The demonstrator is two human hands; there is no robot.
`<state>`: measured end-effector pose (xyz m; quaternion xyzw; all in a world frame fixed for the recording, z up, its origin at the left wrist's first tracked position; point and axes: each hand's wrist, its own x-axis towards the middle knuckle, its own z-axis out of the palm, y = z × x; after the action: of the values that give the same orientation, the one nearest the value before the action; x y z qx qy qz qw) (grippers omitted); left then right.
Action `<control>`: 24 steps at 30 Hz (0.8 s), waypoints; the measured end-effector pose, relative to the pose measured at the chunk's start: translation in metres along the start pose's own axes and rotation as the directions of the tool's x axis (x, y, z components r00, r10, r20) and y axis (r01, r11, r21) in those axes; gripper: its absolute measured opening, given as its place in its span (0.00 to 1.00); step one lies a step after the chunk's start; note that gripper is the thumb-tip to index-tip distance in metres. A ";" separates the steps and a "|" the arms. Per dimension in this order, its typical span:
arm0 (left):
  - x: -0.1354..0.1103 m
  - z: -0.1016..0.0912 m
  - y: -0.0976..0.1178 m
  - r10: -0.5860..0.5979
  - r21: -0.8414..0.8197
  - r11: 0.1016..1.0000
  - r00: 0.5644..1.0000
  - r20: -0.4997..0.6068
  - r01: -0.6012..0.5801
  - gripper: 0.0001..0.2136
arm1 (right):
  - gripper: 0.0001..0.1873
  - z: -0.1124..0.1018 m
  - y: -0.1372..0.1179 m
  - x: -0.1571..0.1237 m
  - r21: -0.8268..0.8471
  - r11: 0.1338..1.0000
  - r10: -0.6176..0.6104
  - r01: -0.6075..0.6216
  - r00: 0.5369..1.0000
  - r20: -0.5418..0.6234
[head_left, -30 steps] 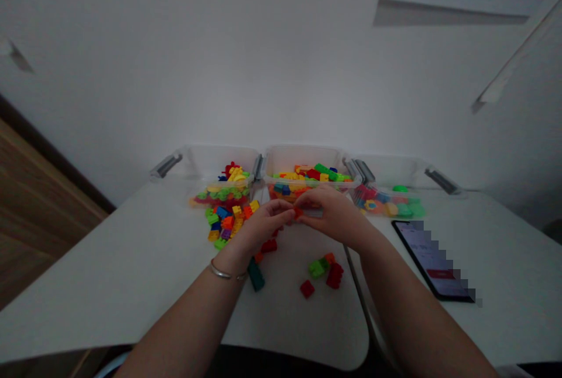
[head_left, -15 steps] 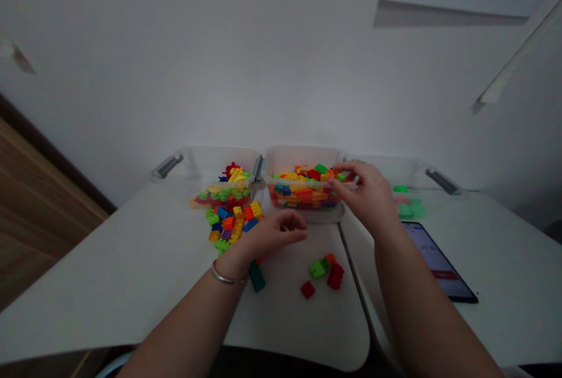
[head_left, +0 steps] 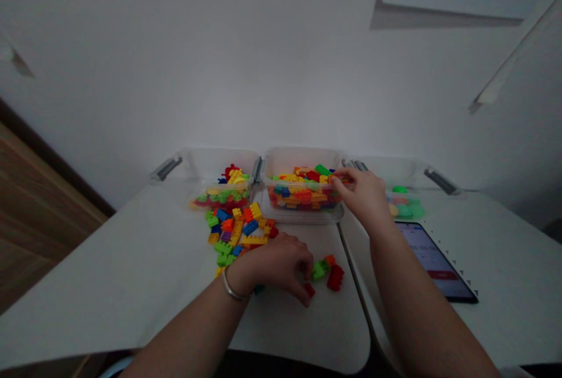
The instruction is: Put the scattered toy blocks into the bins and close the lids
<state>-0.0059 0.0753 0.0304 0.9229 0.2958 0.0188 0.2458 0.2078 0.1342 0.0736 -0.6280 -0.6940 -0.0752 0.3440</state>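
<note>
My left hand [head_left: 285,267] is low over the table, its thumb and curled fingers closed about a small red building brick [head_left: 309,290]. That brick is partly hidden by the fingertips. Just to its right lie a light green brick [head_left: 319,270], an orange brick [head_left: 330,260] and a bigger red brick [head_left: 336,278]. At the right rim of the middle clear box [head_left: 302,214], full of mixed bricks, my right hand [head_left: 363,193] pinches what looks like an orange building brick [head_left: 332,179]. Its fingers cover part of it.
A loose pile of coloured bricks [head_left: 237,229] spreads left of my left hand. Behind it stands a clear box [head_left: 219,158] of bricks; another clear box [head_left: 395,164] with green pieces is at right. A phone [head_left: 439,264] lies beside my right forearm.
My left hand has moved down and slightly right, from above the table to the small red brick, uncovering more of the pile. My right hand stays at the middle box, shifted slightly.
</note>
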 end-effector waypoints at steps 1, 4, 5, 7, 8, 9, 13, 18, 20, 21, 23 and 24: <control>0.000 0.001 0.001 -0.003 0.022 1.000 1.000 0.005 0.003 0.15 | 0.15 0.000 0.000 0.000 -0.002 1.000 -0.001 0.001 1.000 0.006; 0.001 0.004 0.000 -0.011 0.079 0.997 1.000 0.012 0.010 0.14 | 0.15 -0.002 -0.002 0.000 -0.017 1.000 0.001 -0.001 1.000 0.014; 0.001 0.005 0.000 -0.014 0.090 0.996 1.000 0.009 0.013 0.14 | 0.15 -0.003 -0.002 0.000 -0.018 1.000 0.000 0.001 1.000 0.016; 0.001 0.005 -0.001 -0.026 0.101 0.995 1.000 0.001 0.026 0.12 | 0.15 -0.004 -0.003 0.000 -0.006 1.000 -0.009 0.009 1.000 0.018; 0.001 0.004 -0.002 -0.031 0.101 0.994 0.999 -0.005 0.032 0.12 | 0.15 -0.005 -0.003 0.000 0.002 1.000 -0.014 0.014 1.000 0.018; 0.001 0.004 -0.002 -0.034 0.097 0.995 0.999 -0.010 0.034 0.11 | 0.15 -0.005 -0.004 0.000 0.008 1.000 -0.018 0.017 1.000 0.016; 0.002 0.005 0.000 -0.040 0.082 0.996 0.999 -0.035 0.042 0.16 | 0.15 -0.004 -0.003 0.000 0.012 1.000 -0.029 0.029 1.000 -0.012; 0.008 0.013 0.005 -0.093 0.141 0.984 0.991 -0.093 0.106 0.19 | 0.15 -0.002 -0.002 -0.001 0.020 0.999 -0.033 0.034 0.999 -0.041; 0.008 0.014 0.005 -0.114 0.176 0.975 0.987 -0.115 0.133 0.15 | 0.15 -0.001 -0.002 -0.001 0.027 0.999 -0.036 0.037 0.998 -0.043; 0.008 0.013 0.005 -0.123 0.192 0.970 0.984 -0.131 0.147 0.12 | 0.15 -0.001 -0.002 -0.001 0.029 0.999 -0.039 0.040 0.998 -0.044; 0.006 0.011 0.003 -0.139 0.199 0.965 0.975 -0.174 0.173 0.08 | 0.15 -0.002 -0.002 -0.001 0.034 0.998 -0.047 0.048 0.998 -0.050; 0.005 0.009 0.002 -0.149 0.180 0.966 0.968 -0.201 0.186 0.07 | 0.15 -0.002 -0.002 -0.001 0.036 0.998 -0.051 0.054 0.997 -0.055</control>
<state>0.0010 0.0730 0.0224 0.9086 0.3949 0.0543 0.1250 0.2062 0.1320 0.0751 -0.6007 -0.7019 -0.0883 0.3723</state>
